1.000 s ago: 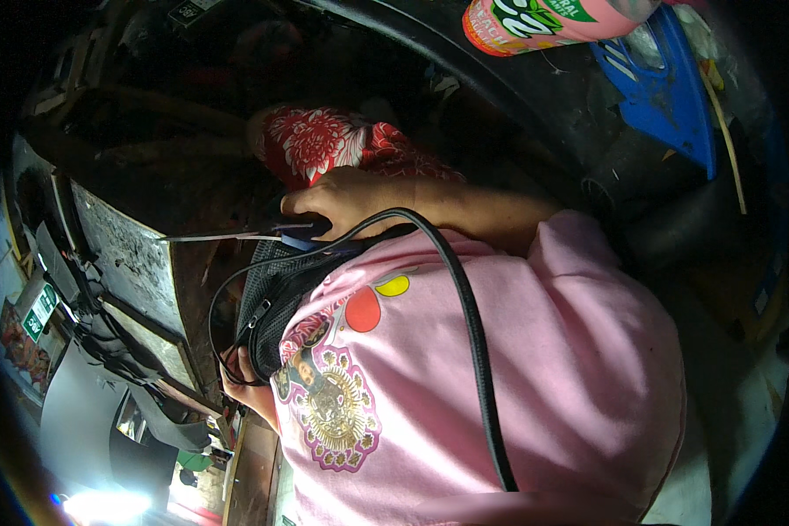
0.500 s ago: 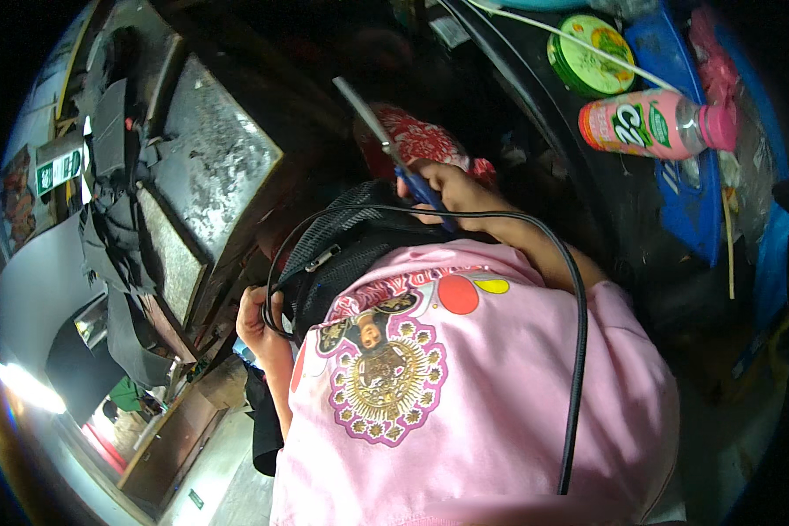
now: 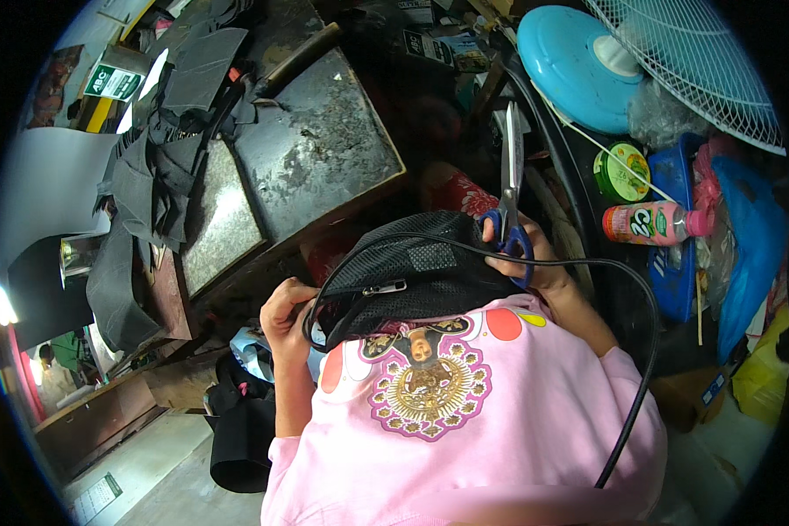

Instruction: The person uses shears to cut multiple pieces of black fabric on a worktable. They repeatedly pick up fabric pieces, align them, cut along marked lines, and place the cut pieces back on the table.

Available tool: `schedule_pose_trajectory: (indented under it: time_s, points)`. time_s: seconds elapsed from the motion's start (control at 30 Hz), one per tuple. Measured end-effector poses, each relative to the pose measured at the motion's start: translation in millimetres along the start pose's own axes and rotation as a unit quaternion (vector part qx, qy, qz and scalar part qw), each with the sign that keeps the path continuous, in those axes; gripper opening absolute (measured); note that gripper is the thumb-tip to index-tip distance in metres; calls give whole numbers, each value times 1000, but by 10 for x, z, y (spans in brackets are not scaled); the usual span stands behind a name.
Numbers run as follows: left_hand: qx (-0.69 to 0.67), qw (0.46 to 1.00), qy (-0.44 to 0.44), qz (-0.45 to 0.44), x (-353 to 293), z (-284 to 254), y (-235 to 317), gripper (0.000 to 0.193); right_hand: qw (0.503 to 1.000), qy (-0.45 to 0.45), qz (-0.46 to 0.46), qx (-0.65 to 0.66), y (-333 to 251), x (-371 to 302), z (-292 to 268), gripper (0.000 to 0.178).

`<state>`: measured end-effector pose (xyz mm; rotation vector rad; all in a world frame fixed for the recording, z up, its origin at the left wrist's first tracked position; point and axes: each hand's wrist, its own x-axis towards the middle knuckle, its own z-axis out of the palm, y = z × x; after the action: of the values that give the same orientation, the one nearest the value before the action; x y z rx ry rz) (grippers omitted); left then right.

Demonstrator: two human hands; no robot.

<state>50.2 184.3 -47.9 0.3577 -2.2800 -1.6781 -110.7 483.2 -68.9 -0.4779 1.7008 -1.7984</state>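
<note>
In my lap, against the pink shirt, lies a black mesh bag (image 3: 412,307) with a metal zipper pull (image 3: 384,287) on it. My left hand (image 3: 287,317) pinches the bag's left edge between thumb and fingers. At its far right side, my right hand (image 3: 539,259) is closed round the blue handles of a pair of scissors (image 3: 511,167). Their long metal blades point away from me and look nearly together, clear of the mesh. A black cable (image 3: 644,368) loops over the bag and past both hands. Beyond it, red floral cloth (image 3: 460,188) shows in part.
Ahead on the left stands a worn metal-topped bench (image 3: 316,140) with a hammer-like tool (image 3: 302,57) and dark scraps (image 3: 158,175). At right are a pink bottle (image 3: 653,223), a green round tub (image 3: 622,173), a blue basket (image 3: 672,289) and a fan's white grille (image 3: 701,61).
The view has shifted, bringing in the fan and more of the bench. The scissors have swung from slanting left to pointing nearly straight away. More of the mesh bag shows between my hands.
</note>
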Motion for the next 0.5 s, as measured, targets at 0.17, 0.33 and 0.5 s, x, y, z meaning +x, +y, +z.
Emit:
schedule_pose_trajectory:
  time_s: [0.17,0.33,0.5]
  points:
    - [-51,998,28,23,14,-140,29,8,998,-36,-18,-48,-221,143,82,30]
    - [-76,995,63,14,17,-343,32,8,997,-59,51,10,-367,374,295,30]
    - [-74,995,69,0,38,-447,51,12,994,-81,63,-32,-498,575,330,22]
